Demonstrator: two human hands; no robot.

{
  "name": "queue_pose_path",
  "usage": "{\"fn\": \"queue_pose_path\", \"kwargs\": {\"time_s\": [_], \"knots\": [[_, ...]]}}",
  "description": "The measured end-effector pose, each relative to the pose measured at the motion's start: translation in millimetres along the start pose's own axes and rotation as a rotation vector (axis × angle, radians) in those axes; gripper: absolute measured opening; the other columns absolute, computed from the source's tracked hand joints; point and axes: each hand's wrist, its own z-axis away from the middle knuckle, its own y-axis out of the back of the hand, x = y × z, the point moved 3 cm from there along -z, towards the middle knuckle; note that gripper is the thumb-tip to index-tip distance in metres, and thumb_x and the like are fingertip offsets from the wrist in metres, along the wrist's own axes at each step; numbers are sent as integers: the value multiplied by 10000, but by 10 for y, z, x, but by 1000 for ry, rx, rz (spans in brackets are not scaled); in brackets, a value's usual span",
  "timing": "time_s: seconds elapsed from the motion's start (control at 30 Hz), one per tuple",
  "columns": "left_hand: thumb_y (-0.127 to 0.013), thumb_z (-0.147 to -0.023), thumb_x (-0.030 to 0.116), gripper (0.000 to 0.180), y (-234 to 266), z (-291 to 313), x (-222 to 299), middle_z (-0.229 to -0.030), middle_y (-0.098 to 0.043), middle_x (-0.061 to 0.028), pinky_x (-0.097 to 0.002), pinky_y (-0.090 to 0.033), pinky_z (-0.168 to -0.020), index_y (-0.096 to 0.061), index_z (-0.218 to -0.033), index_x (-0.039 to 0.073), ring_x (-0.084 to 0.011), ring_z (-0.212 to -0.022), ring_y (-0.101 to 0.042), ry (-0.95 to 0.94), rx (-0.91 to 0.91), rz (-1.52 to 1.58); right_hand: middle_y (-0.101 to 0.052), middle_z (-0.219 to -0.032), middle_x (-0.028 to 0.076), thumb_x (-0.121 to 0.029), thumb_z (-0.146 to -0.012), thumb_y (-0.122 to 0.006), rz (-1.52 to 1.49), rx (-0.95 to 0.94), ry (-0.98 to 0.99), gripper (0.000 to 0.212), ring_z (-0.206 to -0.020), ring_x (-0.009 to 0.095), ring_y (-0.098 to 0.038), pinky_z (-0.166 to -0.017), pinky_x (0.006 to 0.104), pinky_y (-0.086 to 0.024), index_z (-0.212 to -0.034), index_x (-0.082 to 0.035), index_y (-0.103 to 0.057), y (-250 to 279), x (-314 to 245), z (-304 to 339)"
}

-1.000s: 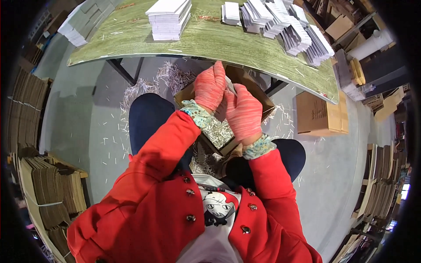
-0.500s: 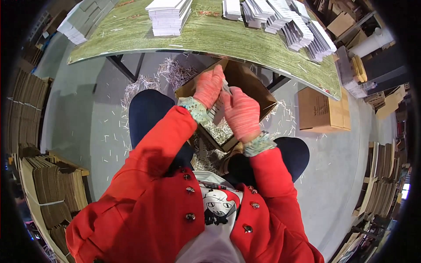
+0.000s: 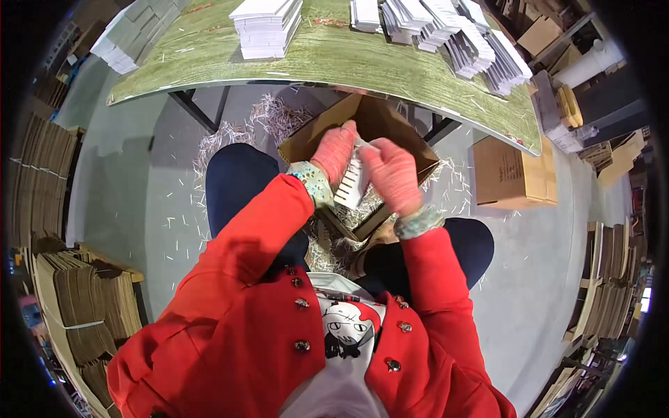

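Note:
A white slotted card piece (image 3: 357, 182), possibly several in a stack, is tilted between my hands, with comb-like slots along its left side. My left hand (image 3: 334, 152), in a pink glove, is closed around its upper left part. My right hand (image 3: 396, 175), gloved the same way, has its bent fingers closed at the card's upper right edge; its fingertips are partly hidden. Below both hands stands an open cardboard box (image 3: 322, 125) between my knees, with thin white paper strips in it. The card hides part of the box's inside.
A green wood-patterned table (image 3: 334, 59) spans the far side, bearing a white card stack (image 3: 267, 28) and slotted stacks (image 3: 474, 49). Loose strips (image 3: 275, 115) litter the floor. A closed carton (image 3: 512, 174) stands right; bundled flat cardboard (image 3: 77, 285) lies left.
My right hand has shifted slightly right and its wrist has lifted away. The card has turned, so its white face and slots now show more. My left hand has lowered a little.

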Motion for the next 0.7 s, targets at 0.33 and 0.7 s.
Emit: {"fn": "queue_pose_path", "kwargs": {"time_s": [0.33, 0.7], "knots": [[-436, -957, 451, 496, 164, 138, 103, -630, -605, -45, -361, -454, -580, -622, -761, 34, -173, -588, -565, -415, 241, -500, -594, -682, 7, -252, -881, -610, 356, 40, 107, 251, -596, 102, -532, -557, 276, -438, -915, -5, -635, -27, -190, 105], [-538, -937, 356, 342, 163, 1226, 445, -793, -608, -23, -264, -464, -589, -619, -860, 33, -104, -703, -558, -178, -439, -632, -614, -737, 3, -237, -883, -618, -486, -431, -295, 253, -656, 80, -531, -604, 244, -437, -937, 10, -642, 213, -282, 474]]}}
